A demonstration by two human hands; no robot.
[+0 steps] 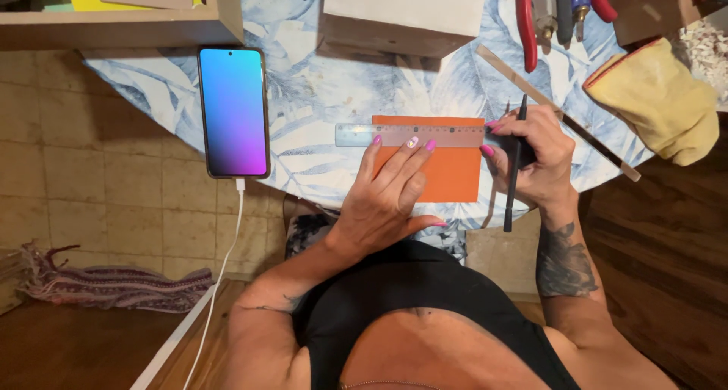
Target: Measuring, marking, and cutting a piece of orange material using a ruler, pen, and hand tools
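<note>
An orange rectangular sheet (447, 174) lies on the table with the leaf-patterned cloth (318, 94). A clear ruler (364, 134) lies across the sheet's top edge. My left hand (390, 193) presses its fingertips on the ruler and the sheet. My right hand (531, 159) holds a thin black pencil-like tool (514, 185) at the ruler's right end, with the tip pointing away from me.
A phone (233, 111) with a lit blue-purple screen lies at the left, with a white cable (227, 261) running down. A wooden block (402, 15) stands behind the sheet. Red-handled pliers (527, 22), a yellow glove (656, 98) and a long clear strip (561, 113) lie at the right.
</note>
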